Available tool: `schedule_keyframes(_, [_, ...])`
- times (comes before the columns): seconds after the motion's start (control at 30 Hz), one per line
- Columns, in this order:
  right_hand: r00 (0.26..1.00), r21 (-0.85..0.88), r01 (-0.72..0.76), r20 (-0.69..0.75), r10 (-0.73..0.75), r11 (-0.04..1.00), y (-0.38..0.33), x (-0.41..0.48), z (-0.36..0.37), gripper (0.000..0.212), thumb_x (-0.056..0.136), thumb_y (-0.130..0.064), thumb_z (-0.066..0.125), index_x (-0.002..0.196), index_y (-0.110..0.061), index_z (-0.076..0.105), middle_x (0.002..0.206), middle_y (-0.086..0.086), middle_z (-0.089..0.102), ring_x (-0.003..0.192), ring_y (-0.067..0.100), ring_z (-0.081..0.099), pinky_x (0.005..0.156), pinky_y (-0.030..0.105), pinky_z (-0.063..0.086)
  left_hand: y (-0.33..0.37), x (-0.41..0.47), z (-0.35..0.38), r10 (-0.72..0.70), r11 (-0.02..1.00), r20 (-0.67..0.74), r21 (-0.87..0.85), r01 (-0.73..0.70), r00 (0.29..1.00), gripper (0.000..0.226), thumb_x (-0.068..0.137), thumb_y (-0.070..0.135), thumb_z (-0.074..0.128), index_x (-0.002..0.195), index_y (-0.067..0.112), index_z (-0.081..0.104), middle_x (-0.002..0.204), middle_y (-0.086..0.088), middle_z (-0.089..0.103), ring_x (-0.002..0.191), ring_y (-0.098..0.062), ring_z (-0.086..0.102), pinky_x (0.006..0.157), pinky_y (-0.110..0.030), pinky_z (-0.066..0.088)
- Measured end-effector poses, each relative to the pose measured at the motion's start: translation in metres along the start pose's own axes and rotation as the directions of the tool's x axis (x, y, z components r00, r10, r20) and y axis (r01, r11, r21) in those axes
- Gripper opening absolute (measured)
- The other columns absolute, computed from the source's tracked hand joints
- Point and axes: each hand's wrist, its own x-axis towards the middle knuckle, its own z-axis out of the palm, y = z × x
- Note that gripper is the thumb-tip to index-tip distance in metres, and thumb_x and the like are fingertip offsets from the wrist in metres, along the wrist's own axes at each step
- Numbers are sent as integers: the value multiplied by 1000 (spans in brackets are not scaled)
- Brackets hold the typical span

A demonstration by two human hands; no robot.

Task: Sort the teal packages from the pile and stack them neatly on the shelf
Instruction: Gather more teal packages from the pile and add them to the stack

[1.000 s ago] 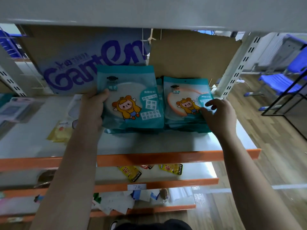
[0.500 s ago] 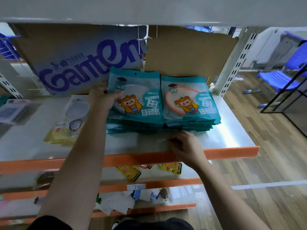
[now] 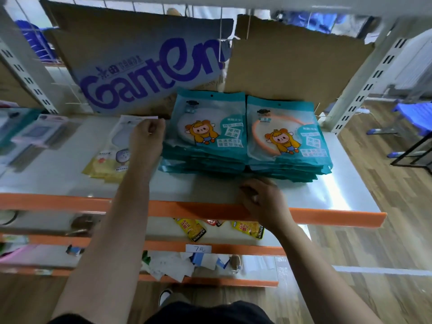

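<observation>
Two stacks of teal packages lie side by side on the steel shelf (image 3: 346, 183). The left stack (image 3: 210, 127) has a white disc and a cartoon figure on top. The right stack (image 3: 289, 139) shows an orange ring. My left hand (image 3: 147, 139) sits just left of the left stack with its fingers curled, and I see nothing held in it. My right hand (image 3: 259, 197) hovers at the shelf's front edge, just in front of the gap between the stacks, fingers loosely curled and holding nothing.
A white and yellow package (image 3: 109, 160) lies left of my left hand. Grey and pink boxes (image 3: 35, 136) sit at the far left. Cardboard sheets (image 3: 292, 64) lean at the back. Lower shelves hold yellow snack packs (image 3: 191, 229) and paper scraps (image 3: 173, 265).
My left hand slid off the left stack's top corner to its left side. My right hand stayed at the shelf's front edge. The stacks look squarer than a second ago.
</observation>
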Motion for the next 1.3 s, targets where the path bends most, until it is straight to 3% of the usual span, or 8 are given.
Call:
schedule_keyframes(0.03, [999,17,35,16,-35,999,-7,3,4,13,90,-19,65,99,-10,69,95,7,65,80,21,60,66,33,52,-7,-9,-7,27,1000,-21,4,-27,999,22,99,35,48,82,27,59,78,10,58,68,1,50,62,-13,38])
schedule_keyframes(0.23, [983,148,99,140,-120,984,-64,24,45,14,96,-27,56,105,-19,63,99,-1,63,82,9,57,69,21,48,-56,-47,-66,231,951,-30,218,-219,973,20,97,13,51,89,5,67,79,-10,63,72,-25,58,64,-25,31])
schedule_keyframes(0.4, [964,261,170,154,-215,950,-126,46,86,11,92,-20,64,100,-14,69,97,-1,68,87,10,64,75,27,53,-97,-63,-132,189,880,-20,447,-160,982,29,98,24,49,109,6,68,105,-17,66,90,-39,63,75,-43,51])
schedule_keyframes(0.6, [956,267,209,148,-255,941,-218,66,157,12,91,-22,63,101,-18,69,95,-3,65,85,9,59,72,25,50,-155,-67,-223,60,832,-61,555,-16,996,31,98,28,50,120,12,64,122,-12,62,109,-36,57,93,-46,43])
schedule_keyframes(0.73, [949,307,254,105,-298,917,-286,82,203,10,92,-20,63,99,-17,69,93,-3,63,83,6,57,71,20,49,-200,-63,-292,63,791,-89,612,5,994,30,98,29,50,121,16,64,124,-7,61,114,-32,55,94,-43,35])
schedule_keyframes(1.03, [949,321,258,92,-301,911,-410,117,275,11,90,-15,63,99,-15,69,93,-1,64,84,8,57,71,17,47,-279,-46,-412,113,791,-164,611,11,980,20,95,22,57,111,14,66,114,-7,64,104,-31,59,88,-46,41])
schedule_keyframes(1.13, [933,308,287,122,-337,907,-446,130,303,12,91,-17,62,101,-16,68,95,-3,63,85,4,56,70,7,41,-302,-32,-437,42,816,-187,573,74,981,25,97,24,54,114,11,66,117,-8,63,108,-31,58,91,-47,43])
schedule_keyframes(1.3, [929,326,297,118,-351,897,-495,164,350,12,90,-19,63,101,-17,69,95,-2,63,86,8,56,69,14,43,-341,-2,-481,6,813,-212,571,119,977,27,97,27,53,116,13,66,117,-4,63,107,-25,58,92,-46,42])
